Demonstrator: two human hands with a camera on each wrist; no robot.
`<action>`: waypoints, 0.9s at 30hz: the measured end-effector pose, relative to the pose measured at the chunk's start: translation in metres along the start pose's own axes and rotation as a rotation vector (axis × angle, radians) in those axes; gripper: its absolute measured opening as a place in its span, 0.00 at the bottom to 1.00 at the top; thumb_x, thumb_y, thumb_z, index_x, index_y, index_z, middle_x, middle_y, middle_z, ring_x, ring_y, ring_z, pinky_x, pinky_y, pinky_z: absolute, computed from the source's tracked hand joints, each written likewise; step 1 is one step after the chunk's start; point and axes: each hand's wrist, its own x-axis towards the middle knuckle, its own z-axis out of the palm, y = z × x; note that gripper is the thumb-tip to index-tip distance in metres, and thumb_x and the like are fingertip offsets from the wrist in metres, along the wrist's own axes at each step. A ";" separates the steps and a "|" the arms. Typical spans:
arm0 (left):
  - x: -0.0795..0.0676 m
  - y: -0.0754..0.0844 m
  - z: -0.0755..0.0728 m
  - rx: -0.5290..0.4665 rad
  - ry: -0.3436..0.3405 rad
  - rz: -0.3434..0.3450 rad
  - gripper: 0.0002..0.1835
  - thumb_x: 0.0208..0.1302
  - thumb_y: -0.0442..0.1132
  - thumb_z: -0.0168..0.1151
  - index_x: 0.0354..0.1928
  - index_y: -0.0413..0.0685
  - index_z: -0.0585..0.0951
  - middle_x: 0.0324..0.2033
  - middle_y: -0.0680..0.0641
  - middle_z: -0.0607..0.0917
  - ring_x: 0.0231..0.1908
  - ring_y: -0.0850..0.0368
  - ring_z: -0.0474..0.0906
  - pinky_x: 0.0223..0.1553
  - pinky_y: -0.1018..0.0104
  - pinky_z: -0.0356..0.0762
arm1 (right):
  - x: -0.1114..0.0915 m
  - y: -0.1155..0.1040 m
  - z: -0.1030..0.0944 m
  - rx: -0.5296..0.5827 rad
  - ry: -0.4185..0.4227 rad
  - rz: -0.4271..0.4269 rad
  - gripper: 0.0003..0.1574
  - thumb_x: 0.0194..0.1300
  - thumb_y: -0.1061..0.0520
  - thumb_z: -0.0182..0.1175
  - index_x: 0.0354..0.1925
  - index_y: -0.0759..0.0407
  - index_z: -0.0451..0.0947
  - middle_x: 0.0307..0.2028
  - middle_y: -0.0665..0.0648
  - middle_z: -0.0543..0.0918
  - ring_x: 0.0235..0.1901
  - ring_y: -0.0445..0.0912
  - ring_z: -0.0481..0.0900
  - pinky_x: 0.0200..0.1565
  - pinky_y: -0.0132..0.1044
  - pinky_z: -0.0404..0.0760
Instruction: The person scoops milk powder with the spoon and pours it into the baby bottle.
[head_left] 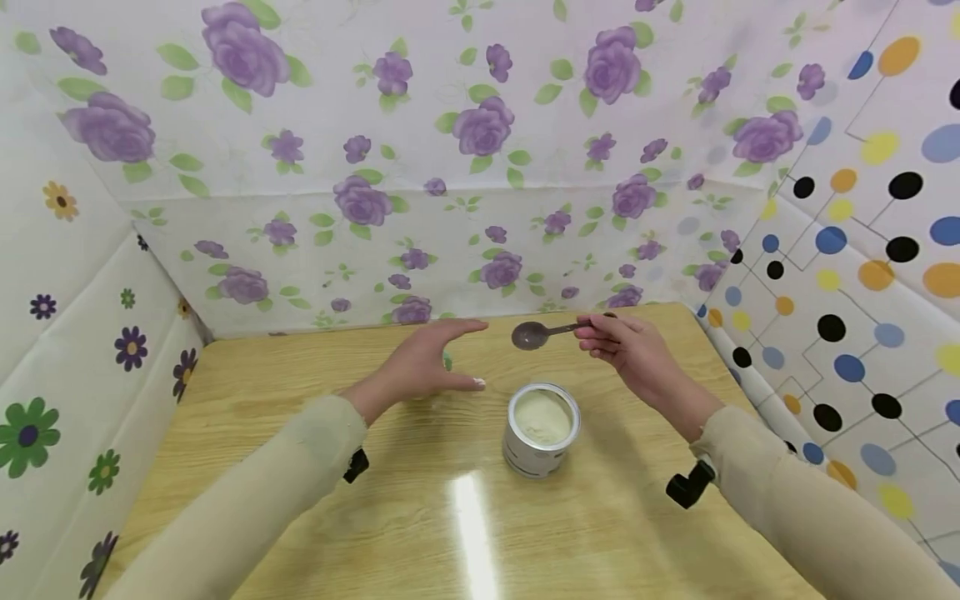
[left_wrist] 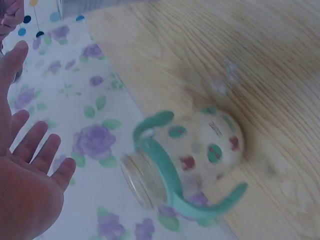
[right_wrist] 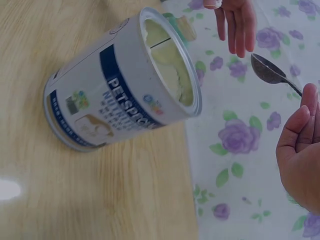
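My right hand (head_left: pixel 633 354) pinches the handle of a dark spoon (head_left: pixel 531 335), holding it in the air above and beyond an open can. White with blue lettering, the can (right_wrist: pixel 112 95) stands upright on the table with pale powder (head_left: pixel 542 418) inside. My left hand (head_left: pixel 412 362) hovers to the left of the spoon, thumb and fingers spread, holding nothing. A white spot marks its thumb tip. Beside that hand, a clear baby bottle (left_wrist: pixel 200 150) with green handles stands with its mouth uncovered. The left hand hides most of it in the head view.
A light wooden table (head_left: pixel 390 517) carries everything, with a bright reflection left of the can. A flowered cloth wall (head_left: pixel 450 233) rises behind it. Patterned cloths also stand along the left and right sides. Something small and clear (left_wrist: pixel 227 77), blurred, lies near the bottle.
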 end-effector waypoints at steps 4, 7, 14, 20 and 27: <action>0.009 0.011 0.013 0.011 -0.052 0.020 0.48 0.60 0.55 0.82 0.80 0.58 0.70 0.78 0.49 0.70 0.78 0.45 0.64 0.78 0.43 0.63 | -0.012 0.005 -0.013 -0.009 0.009 0.001 0.17 0.85 0.53 0.56 0.54 0.62 0.87 0.39 0.52 0.92 0.38 0.42 0.90 0.47 0.31 0.87; 0.013 0.015 0.023 0.006 -0.100 0.032 0.49 0.59 0.54 0.83 0.80 0.57 0.70 0.78 0.49 0.70 0.78 0.46 0.64 0.78 0.44 0.63 | -0.021 0.010 -0.019 -0.034 0.004 -0.002 0.17 0.85 0.53 0.56 0.52 0.60 0.89 0.39 0.52 0.92 0.38 0.41 0.90 0.46 0.31 0.88; 0.012 0.016 0.042 -0.035 -0.192 0.039 0.54 0.55 0.58 0.85 0.82 0.60 0.68 0.79 0.50 0.69 0.78 0.47 0.65 0.77 0.45 0.65 | -0.037 0.023 -0.030 -0.077 0.003 0.014 0.18 0.85 0.53 0.56 0.54 0.62 0.88 0.41 0.52 0.92 0.39 0.41 0.89 0.46 0.31 0.88; 0.008 0.010 0.060 -0.083 -0.227 0.042 0.60 0.52 0.59 0.86 0.85 0.62 0.62 0.80 0.54 0.67 0.76 0.48 0.68 0.74 0.43 0.69 | -0.046 0.033 -0.037 -0.090 0.007 0.038 0.22 0.85 0.52 0.56 0.58 0.68 0.84 0.41 0.51 0.92 0.39 0.40 0.88 0.46 0.32 0.87; 0.009 0.006 0.081 -0.147 -0.251 0.065 0.65 0.51 0.55 0.88 0.86 0.58 0.58 0.81 0.52 0.66 0.76 0.49 0.67 0.77 0.43 0.65 | -0.052 0.042 -0.040 -0.147 0.005 0.013 0.19 0.84 0.52 0.57 0.54 0.63 0.88 0.40 0.52 0.93 0.39 0.42 0.90 0.44 0.32 0.88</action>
